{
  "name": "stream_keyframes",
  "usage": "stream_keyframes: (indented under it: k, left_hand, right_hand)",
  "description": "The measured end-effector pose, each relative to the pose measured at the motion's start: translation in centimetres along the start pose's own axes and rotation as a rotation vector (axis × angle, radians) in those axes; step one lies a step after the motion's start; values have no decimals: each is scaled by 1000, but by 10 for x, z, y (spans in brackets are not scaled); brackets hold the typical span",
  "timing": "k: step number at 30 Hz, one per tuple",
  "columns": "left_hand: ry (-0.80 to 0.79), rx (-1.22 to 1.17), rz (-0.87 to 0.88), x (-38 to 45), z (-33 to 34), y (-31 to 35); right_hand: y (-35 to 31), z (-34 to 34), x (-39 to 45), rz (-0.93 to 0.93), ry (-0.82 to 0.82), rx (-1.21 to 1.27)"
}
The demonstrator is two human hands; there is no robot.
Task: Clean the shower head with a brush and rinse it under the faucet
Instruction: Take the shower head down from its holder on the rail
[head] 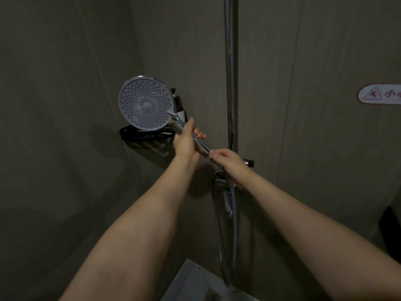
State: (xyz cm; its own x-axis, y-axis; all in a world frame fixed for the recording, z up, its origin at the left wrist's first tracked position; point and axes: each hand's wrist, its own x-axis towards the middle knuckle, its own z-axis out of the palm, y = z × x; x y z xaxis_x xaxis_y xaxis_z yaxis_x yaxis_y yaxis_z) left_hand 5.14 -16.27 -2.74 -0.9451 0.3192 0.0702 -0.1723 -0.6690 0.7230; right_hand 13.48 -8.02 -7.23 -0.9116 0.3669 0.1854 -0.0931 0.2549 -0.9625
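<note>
We hold the round chrome shower head up in front of the grey wall corner, its pale nozzle face turned toward us. Our left hand wraps around the chrome handle just below the head, thumb lying along it. Our right hand pinches the handle's lower end, where the metal hose joins — fingers curled tight there. Behind the head sits a black corner shelf with a dark-capped white bottle on it. A chrome riser pipe runs up the wall. At the right edge, a white oval wall sticker shows a red slip-warning triangle and the red character "小" — the rest is cut off.
</note>
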Motion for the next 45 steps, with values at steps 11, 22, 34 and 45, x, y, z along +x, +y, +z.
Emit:
stream_keyframes:
  k: [11, 22, 34, 45]
  left_hand:
    - [10, -20, -31, -2, -1, -6]
    - [-17, 44, -31, -8, 3, -4]
    - [-12, 63, -57, -1, -7, -8]
    - [-2, 133, -27, 15, -11, -18]
  right_hand:
    - [1, -10, -6, -58, -38, -266]
    - [12, -22, -3, 86, 353, 270]
    - [3, -59, 33, 130, 264, 31]
    - [40, -91, 56, 242, 414, -379]
